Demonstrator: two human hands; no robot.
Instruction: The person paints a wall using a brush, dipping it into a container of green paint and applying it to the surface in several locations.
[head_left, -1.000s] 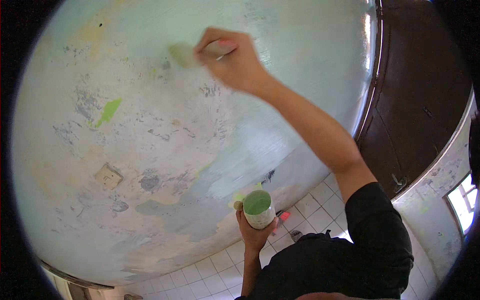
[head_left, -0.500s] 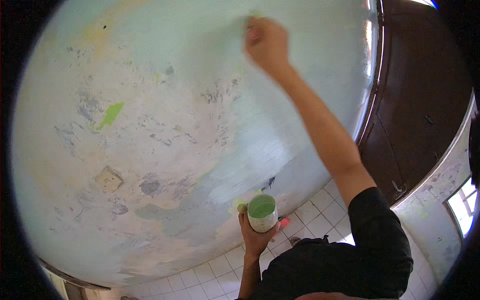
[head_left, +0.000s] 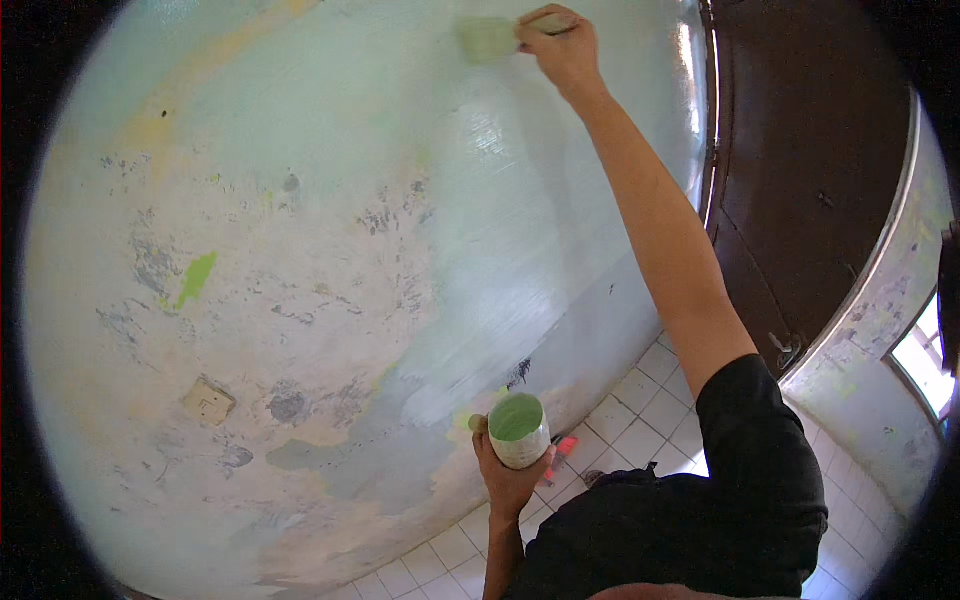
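High on the wall (head_left: 300,230), my right hand (head_left: 566,48) grips the handle of a paintbrush. The wide, pale green head of the paintbrush (head_left: 486,41) is blurred and lies to the left of the fingers, at the wall surface. Low and near my body, my left hand (head_left: 507,485) is closed around a white tub (head_left: 522,452) from below. Green paint (head_left: 517,418) shows inside its open mouth. A small round greenish thing (head_left: 477,424) sits by the left fingers; what it is I cannot tell.
Grey patches and a bright green spot (head_left: 196,280) mark the wall, with a beige electrical socket (head_left: 209,401) lower down. A dark brown door (head_left: 815,170) stands at right, and a window (head_left: 922,355) beyond. Below are white floor tiles (head_left: 635,440) and a red object (head_left: 562,452).
My view has shifted, so the wall marks sit lower and further left. My right hand has turned, and the paintbrush now shows clear of it. The left hand still holds the tub.
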